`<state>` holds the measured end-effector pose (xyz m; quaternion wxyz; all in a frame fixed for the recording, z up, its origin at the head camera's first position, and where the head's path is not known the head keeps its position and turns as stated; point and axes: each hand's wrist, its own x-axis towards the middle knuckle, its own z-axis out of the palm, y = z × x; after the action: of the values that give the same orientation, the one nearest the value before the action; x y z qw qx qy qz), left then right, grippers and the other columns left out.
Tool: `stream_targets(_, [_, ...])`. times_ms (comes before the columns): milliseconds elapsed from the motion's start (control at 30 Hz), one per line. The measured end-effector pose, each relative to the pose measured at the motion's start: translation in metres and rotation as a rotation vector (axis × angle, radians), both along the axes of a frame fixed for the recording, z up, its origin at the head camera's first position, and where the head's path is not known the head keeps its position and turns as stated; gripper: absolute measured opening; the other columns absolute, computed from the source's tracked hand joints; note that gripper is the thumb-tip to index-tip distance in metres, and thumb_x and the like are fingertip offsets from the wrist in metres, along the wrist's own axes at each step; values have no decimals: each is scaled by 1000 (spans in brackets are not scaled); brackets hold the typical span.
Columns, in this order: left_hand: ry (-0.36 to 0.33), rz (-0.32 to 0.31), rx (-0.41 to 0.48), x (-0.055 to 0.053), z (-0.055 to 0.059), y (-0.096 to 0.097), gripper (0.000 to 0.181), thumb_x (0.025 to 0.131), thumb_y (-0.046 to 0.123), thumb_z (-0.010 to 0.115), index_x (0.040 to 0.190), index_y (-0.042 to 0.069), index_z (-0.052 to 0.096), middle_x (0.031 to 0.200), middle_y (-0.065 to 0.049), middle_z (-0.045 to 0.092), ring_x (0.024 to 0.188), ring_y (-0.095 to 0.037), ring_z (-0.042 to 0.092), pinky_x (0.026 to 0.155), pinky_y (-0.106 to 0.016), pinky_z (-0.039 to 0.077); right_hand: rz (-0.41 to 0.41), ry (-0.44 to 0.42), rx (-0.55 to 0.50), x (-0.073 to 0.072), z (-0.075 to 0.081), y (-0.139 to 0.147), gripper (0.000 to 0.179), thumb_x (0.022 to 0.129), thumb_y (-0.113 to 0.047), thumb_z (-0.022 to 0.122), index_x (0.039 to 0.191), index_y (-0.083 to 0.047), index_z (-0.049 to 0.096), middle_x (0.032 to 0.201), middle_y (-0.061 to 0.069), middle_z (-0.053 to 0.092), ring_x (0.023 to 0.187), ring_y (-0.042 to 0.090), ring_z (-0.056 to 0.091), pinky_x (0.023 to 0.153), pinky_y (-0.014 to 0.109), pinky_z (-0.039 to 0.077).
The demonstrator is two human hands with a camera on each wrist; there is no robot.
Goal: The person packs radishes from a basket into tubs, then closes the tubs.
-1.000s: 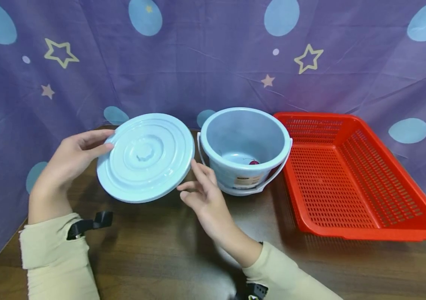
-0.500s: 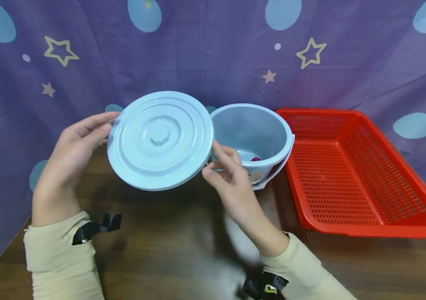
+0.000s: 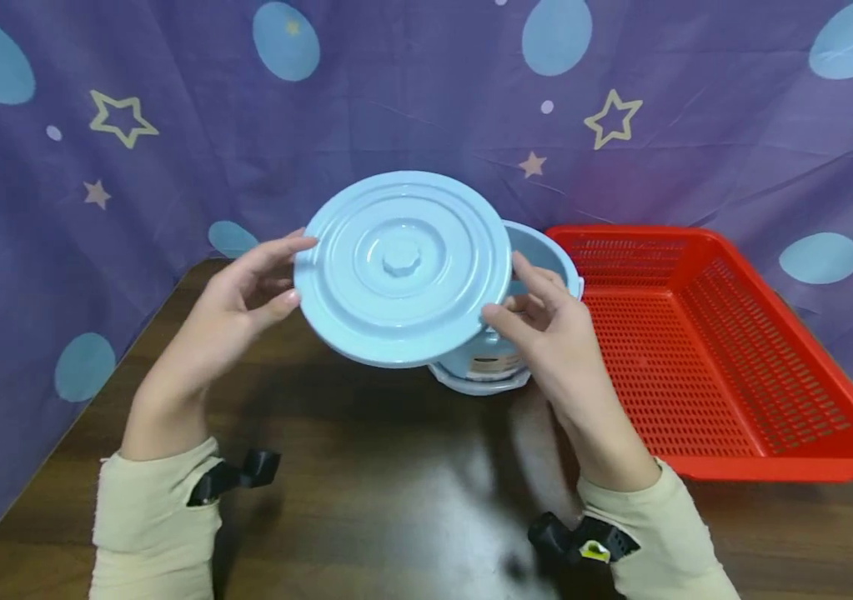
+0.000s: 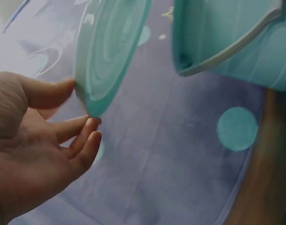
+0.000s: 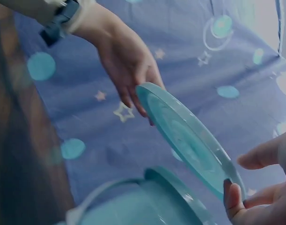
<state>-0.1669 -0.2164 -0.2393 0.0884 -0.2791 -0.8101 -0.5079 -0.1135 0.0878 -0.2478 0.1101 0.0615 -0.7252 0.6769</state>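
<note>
A light blue round lid [image 3: 403, 317] with a small knob is held up, tilted, above the table. My left hand [image 3: 219, 329] grips its left edge between thumb and fingers. At the opposite edge my right hand [image 3: 564, 346] pinches the rim; the right wrist view shows thumb and fingertips on either side of the lid [image 5: 189, 136]. Behind and to the right stands a matching blue bucket [image 3: 486, 367] with a handle. In the head view the lid overlaps much of its opening, and the bucket's inside is mostly hidden.
To the right of the bucket stands a large red slotted plastic basket [image 3: 639, 462]. The dark wooden table [image 3: 366, 492] lies under everything. A purple curtain [image 3: 396, 108] with stars and blue dots hangs behind.
Both hands have carried the lid to the right and slightly up, from beside the bucket to partly in front of its opening. Bucket and basket stay put.
</note>
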Motion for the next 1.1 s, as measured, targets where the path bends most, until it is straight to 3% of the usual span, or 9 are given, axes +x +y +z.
stream_targets(133, [15, -30, -71, -3, -5, 15, 69, 84, -9, 73, 147, 5, 46, 155, -9, 37, 126, -19, 46, 101, -30, 38, -22, -72, 64, 0, 4, 18, 63, 92, -7, 67, 150, -8, 42, 132, 10, 46, 91, 10, 59, 84, 21, 46])
stream_targets(267, [48, -18, -132, -3, -8, 27, 92, 72, -4, 86, 150, 12, 42, 159, -5, 28, 131, -26, 38, 103, -37, 34, -21, -154, 142, 1, 6, 33, 62, 94, -18, 65, 151, -13, 40, 140, 6, 44, 96, 10, 60, 85, 24, 47])
stream_targets(500, [109, -4, -74, -7, -17, 51, 97, 72, 15, 86, 154, 15, 35, 160, 0, 27, 131, -23, 30, 102, -38, 31, -67, -130, 200, -1, 9, 52, 61, 96, -22, 62, 153, -17, 38, 133, 5, 51, 97, 12, 60, 86, 23, 46])
stream_targets(567, [98, -8, -53, -10, -23, 59, 96, 75, 29, 83, 155, 14, 32, 160, 1, 26, 134, -23, 28, 104, -40, 30, -91, -123, 234, -2, 10, 59, 60, 97, -24, 60, 153, -19, 39, 138, 3, 50, 104, 12, 58, 92, 26, 44])
stream_targets(733, [9, 20, -18, -12, -38, 79, 107, 70, 61, 68, 157, 15, 24, 157, -5, 26, 133, -22, 25, 104, -44, 32, -116, -152, 290, -8, 8, 75, 57, 99, -32, 58, 152, -23, 41, 141, 7, 52, 120, 18, 50, 106, 43, 35])
stream_targets(933, [-106, 73, -21, -12, -50, 89, 110, 68, 69, 61, 156, 15, 26, 149, -15, 29, 130, -26, 27, 102, -47, 35, -112, -187, 345, -16, 0, 79, 58, 100, -37, 52, 153, -18, 39, 146, 12, 48, 133, 28, 42, 111, 53, 28])
stream_targets(1100, [-128, 99, -18, -16, -56, 89, 103, 71, 62, 65, 155, 14, 30, 140, -17, 35, 130, -26, 28, 100, -43, 35, -119, -210, 416, -19, -3, 78, 58, 100, -40, 50, 154, -21, 38, 148, 12, 46, 133, 32, 41, 109, 56, 29])
